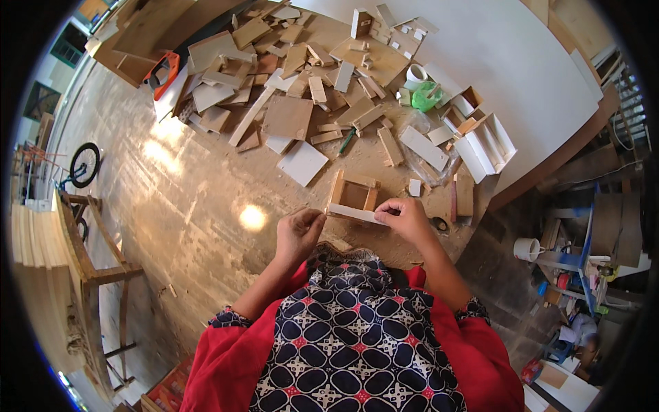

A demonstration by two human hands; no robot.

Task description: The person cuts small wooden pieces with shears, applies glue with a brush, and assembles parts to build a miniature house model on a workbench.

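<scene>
A small open wooden frame (353, 194) made of thin boards lies on the brown floor in front of me. My right hand (405, 218) pinches the white strip (351, 213) along the frame's near edge with its fingertips. My left hand (298, 233) is just left of that strip, fingers curled together near its end; whether it holds something small cannot be seen. Both forearms come up from my red sleeves over a patterned cloth on my lap.
Many loose wood offcuts (288, 117) lie scattered on the floor beyond the frame. A green plastic bag (425, 96), a white cup (416, 73), a white shelf box (489, 145), an orange tool (162, 73) and a large white board (508, 62) surround them.
</scene>
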